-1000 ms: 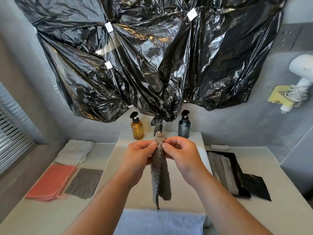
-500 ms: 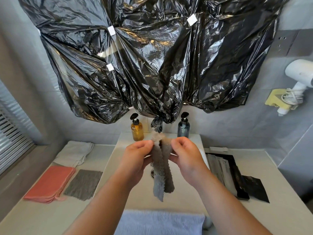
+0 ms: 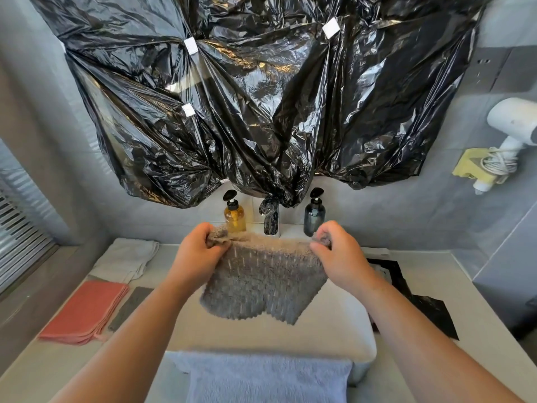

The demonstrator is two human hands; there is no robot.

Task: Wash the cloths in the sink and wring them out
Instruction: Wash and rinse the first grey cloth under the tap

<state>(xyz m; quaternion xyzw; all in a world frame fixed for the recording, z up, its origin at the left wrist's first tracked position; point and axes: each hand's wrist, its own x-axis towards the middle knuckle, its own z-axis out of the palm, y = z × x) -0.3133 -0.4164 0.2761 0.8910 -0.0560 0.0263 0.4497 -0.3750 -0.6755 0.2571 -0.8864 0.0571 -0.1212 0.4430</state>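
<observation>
Head view, contents as seen.

- Fluffy grey textured cloth [image 3: 261,283]: spread wide between my hands and held up by its two upper corners. Its lower edge hangs free over the white rectangular sink [image 3: 334,333].
- Left hand [image 3: 200,254]: fingers curled, pinching the cloth's upper left corner, which is bunched in the grip.
- Right hand [image 3: 338,254]: fingers curled, pinching the upper right corner the same way.
- Chrome tap [image 3: 271,222]: at the back of the sink, just behind the cloth's top edge, its top wrapped in black plastic. It stands between a round amber pump bottle [image 3: 234,218] on the left and a dark blue pump bottle [image 3: 314,216] on the right.
- Crinkled black plastic sheeting [image 3: 261,97]: covers the wall above the sink, fixed with small white tape squares.
- Pale blue terry towel [image 3: 267,379]: draped over the sink's near edge, between my forearms.
- Pale tabletop [image 3: 470,292], left of the sink: a stack of folded coral-pink cloths [image 3: 84,311], a flat dark grey cloth [image 3: 130,303] just beside it on the sink side, and a folded white towel [image 3: 125,258] behind both.
- Tabletop, right of the sink: a black rectangular tray [image 3: 389,271], partly hidden by my right forearm, with a black sheet [image 3: 436,315] touching it.
- White hair dryer [image 3: 514,123]: on the right wall in a yellow holder [image 3: 470,167], its cord coiled.
</observation>
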